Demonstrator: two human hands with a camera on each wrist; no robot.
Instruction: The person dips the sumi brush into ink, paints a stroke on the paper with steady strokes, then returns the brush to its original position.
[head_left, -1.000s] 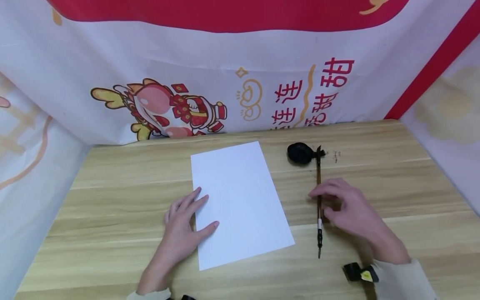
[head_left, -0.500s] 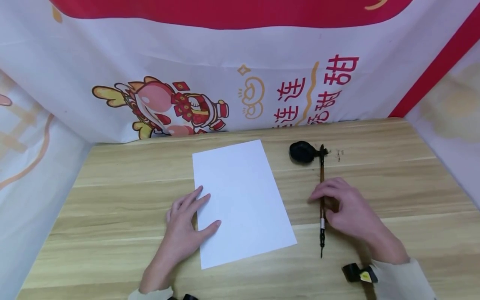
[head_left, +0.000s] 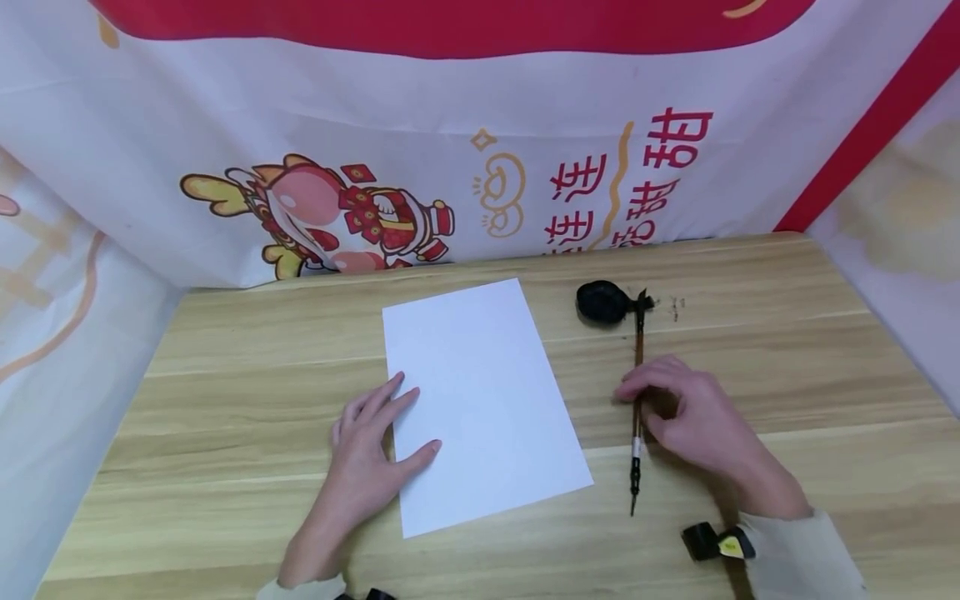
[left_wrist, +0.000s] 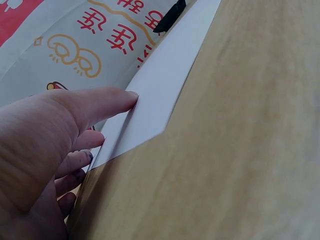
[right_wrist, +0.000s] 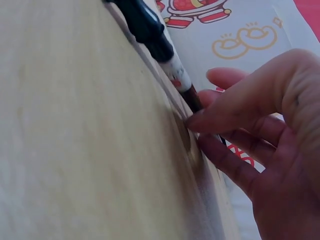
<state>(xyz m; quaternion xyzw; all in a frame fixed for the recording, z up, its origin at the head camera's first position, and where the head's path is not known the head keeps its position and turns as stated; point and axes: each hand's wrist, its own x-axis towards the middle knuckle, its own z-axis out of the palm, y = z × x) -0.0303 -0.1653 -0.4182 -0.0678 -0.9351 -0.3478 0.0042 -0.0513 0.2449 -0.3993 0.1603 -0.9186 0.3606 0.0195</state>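
Between the thumb and fingers of the right hand [head_left: 701, 412], a pinched brush [head_left: 637, 447]; beneath the left hand [head_left: 367, 458], a white paper [head_left: 487, 400]
A strip of table [head_left: 588, 400] runs between the paper and the right hand's fingertips; well beyond both hands the table's far edge meets a printed cloth [head_left: 450, 100]. The right hand's fingers cover part of the shaft, the right sleeve [head_left: 798, 554] is cut off by the frame, and whether the dark bristles touch the stub of the black dish [head_left: 600, 302] is hard to tell. The brush runs lengthwise through the right hand, bristles ahead, butt on the near side; the dish lies ahead and slightly left; the left hand is spread, fingertips and thumb on the paper
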